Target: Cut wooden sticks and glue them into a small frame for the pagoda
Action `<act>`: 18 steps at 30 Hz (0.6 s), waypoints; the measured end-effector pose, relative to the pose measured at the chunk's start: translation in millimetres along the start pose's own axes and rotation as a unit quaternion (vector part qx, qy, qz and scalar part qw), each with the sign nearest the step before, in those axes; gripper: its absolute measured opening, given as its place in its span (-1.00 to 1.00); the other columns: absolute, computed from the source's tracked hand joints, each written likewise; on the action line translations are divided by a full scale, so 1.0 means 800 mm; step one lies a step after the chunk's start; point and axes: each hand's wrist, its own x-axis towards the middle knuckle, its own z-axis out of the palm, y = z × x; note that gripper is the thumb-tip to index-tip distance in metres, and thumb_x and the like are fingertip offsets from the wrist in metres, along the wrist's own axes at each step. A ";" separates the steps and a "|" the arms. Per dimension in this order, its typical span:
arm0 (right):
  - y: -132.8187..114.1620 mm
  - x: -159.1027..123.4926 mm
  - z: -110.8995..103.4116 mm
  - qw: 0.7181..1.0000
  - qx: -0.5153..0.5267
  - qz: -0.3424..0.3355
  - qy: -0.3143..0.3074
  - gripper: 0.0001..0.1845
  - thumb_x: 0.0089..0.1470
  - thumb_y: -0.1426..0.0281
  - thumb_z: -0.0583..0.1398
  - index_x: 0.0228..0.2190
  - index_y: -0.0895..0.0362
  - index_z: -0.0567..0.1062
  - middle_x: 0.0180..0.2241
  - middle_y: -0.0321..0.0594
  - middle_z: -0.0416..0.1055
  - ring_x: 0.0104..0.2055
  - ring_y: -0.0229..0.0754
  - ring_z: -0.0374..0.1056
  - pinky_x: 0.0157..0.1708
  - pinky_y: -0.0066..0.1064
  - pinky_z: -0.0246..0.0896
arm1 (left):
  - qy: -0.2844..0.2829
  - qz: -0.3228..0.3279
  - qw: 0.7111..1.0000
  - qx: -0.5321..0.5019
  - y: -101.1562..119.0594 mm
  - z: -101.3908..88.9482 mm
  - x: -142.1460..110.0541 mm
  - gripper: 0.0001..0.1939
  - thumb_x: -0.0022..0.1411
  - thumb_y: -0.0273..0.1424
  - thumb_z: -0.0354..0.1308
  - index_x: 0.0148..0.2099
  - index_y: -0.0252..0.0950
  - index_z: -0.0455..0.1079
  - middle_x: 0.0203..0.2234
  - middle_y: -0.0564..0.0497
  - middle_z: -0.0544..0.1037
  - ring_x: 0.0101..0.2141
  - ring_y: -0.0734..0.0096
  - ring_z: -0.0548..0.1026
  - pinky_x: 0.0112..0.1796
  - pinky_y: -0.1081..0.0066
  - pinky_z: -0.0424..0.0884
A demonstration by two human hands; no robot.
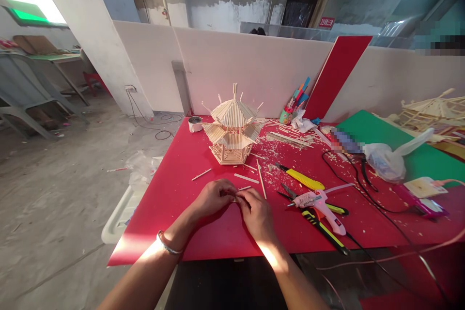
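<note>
My left hand (215, 197) and my right hand (255, 210) meet over the near part of the red table. Both are closed, thumbs and fingertips pinching a small pale stick piece (235, 199) mostly hidden by the fingers. Just beyond them stands a pagoda model (233, 131) built of thin wooden sticks, with tiered roofs. Between model and hands lie a flat craft stick (247, 178) and a loose stick (261, 179); another thin stick (201, 174) rests to the left. Right of my right hand are a pink glue gun (319, 206) and a yellow utility knife (304, 178).
Pliers (324, 231) with black and yellow handles lie under the glue gun, whose cord runs off right. Sticks and shavings (286, 140) cover the back right. A white cup (195, 124), a pen holder (286, 115) and a plastic bag (385, 161) stand around. A partition (225, 63) closes the back.
</note>
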 end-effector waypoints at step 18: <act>-0.003 0.000 -0.001 1.000 -0.003 -0.007 0.004 -0.78 0.26 0.40 0.10 -0.21 0.03 0.57 -0.26 -0.24 0.51 -0.23 -0.19 0.45 -0.23 -0.42 0.29 | 0.000 -0.008 1.000 0.015 0.005 0.000 -0.002 -0.87 0.05 -0.48 0.21 -0.33 -0.28 0.57 -0.32 -0.01 0.60 -0.29 0.34 0.52 -0.24 0.44 0.41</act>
